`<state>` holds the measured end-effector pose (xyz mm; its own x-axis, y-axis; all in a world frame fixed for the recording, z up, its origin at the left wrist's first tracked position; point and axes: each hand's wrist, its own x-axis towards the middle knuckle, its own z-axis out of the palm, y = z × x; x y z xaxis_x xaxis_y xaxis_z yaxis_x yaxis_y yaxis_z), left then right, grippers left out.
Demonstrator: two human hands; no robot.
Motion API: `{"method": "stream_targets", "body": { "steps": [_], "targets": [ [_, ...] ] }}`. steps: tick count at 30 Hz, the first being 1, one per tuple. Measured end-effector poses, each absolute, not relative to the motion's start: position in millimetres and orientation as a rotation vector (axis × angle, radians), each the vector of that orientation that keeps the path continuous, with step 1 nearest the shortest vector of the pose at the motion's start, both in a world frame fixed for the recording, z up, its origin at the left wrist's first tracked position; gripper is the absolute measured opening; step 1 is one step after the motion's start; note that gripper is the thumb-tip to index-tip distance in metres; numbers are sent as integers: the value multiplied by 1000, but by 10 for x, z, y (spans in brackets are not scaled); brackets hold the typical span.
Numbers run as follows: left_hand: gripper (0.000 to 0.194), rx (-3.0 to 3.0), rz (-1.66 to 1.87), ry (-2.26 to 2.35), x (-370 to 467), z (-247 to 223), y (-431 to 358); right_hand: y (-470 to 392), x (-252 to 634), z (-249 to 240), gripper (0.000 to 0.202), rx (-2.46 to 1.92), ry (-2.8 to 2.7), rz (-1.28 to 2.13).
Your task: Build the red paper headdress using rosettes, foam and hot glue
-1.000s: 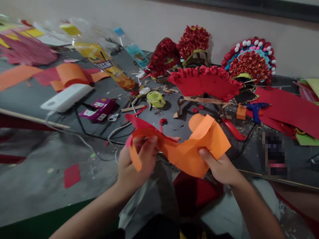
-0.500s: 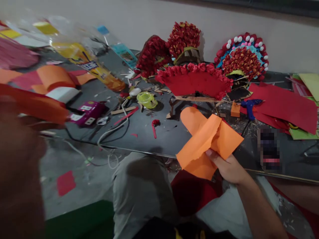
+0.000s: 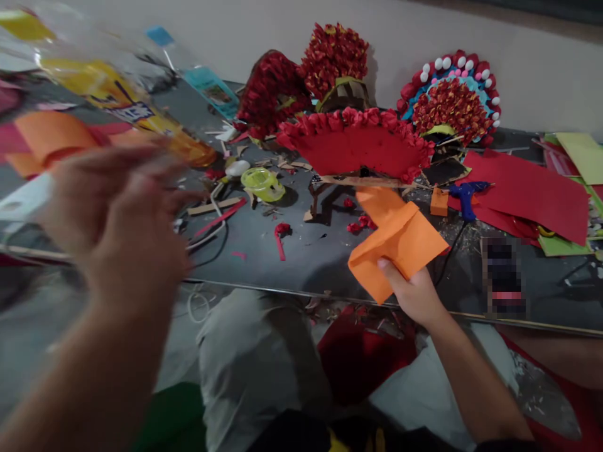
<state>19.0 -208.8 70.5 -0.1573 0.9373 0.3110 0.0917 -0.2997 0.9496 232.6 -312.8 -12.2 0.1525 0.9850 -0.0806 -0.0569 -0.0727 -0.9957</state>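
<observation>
Blurred by motion, my left hand (image 3: 127,220) is raised over the left part of the table. Its fingers look apart, and nothing shows between them. My right hand (image 3: 409,289) pinches a folded orange paper (image 3: 400,242) near the table's front edge, thumb on top. Behind that paper stands a red fan-shaped piece (image 3: 367,147) with crumpled red paper along its top edge. Small crumpled red paper bits (image 3: 360,224) lie beside the orange paper, and another with a red strip (image 3: 281,238) lies further left.
A blue glue gun (image 3: 466,198) rests by red sheets (image 3: 527,194) on the right. Flower-covered headpieces (image 3: 336,66) lean against the wall. A yellow-labelled bottle (image 3: 127,103), a blue-capped bottle (image 3: 211,91), a yellow-green tub (image 3: 264,183) and orange paper (image 3: 51,135) occupy the left.
My left hand has swung into view toward the right; the orange-red sheet seen at it before no longer shows there. The orange paper in my right hand has turned and folded over more compactly.
</observation>
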Motion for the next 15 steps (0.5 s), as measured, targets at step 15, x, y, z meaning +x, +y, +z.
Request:
{"method": "stream_targets", "body": {
  "steps": [15],
  "targets": [
    [62,762,878,762,961,404,-2689,-3152,2399,-283,71,-1090,-949,1286]
  ]
}}
